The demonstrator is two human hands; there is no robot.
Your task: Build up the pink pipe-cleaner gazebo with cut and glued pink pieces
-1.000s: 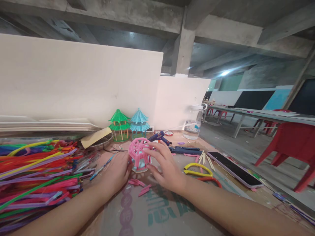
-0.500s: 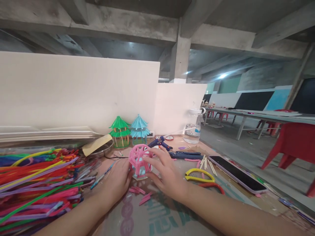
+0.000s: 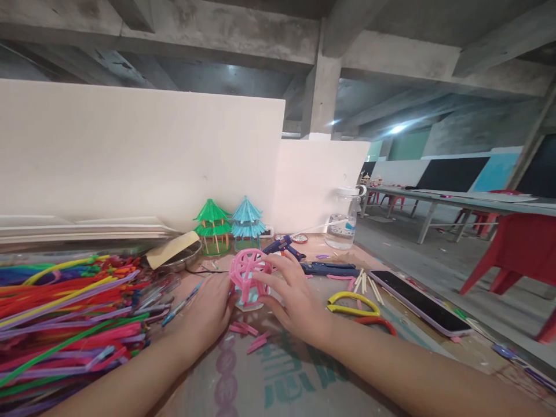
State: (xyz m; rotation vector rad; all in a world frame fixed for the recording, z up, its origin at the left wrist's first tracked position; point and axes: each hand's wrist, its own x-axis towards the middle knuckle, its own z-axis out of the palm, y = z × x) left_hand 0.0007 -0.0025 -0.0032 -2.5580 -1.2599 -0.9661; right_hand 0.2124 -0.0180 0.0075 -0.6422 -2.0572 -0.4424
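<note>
A small pink Ferris wheel model (image 3: 251, 268), apparently made of fuzzy pipe cleaners, stands upright on a pale blue and white base in front of me. My left hand (image 3: 211, 304) holds its left side low down, with the fingertips partly hidden behind it. From the right, my right hand (image 3: 295, 295) grips the model, the thumb near the base and the spread fingers against the wheel's edge. Short pink pipe cleaner pieces (image 3: 258, 343) lie just in front of it.
Colourful pipe cleaners (image 3: 65, 324) heap up at left. Behind stand a green pavilion model (image 3: 211, 223), a blue pavilion model (image 3: 247, 220) and a glue gun (image 3: 284, 246). At right are yellow-handled scissors (image 3: 354, 302), thin sticks (image 3: 369, 288), a phone (image 3: 419, 301) and a water bottle (image 3: 341, 223).
The view has shifted slightly, so the table's things sit a little higher in the picture. Both hands stay at the pink Ferris wheel model, which seems turned very slightly.
</note>
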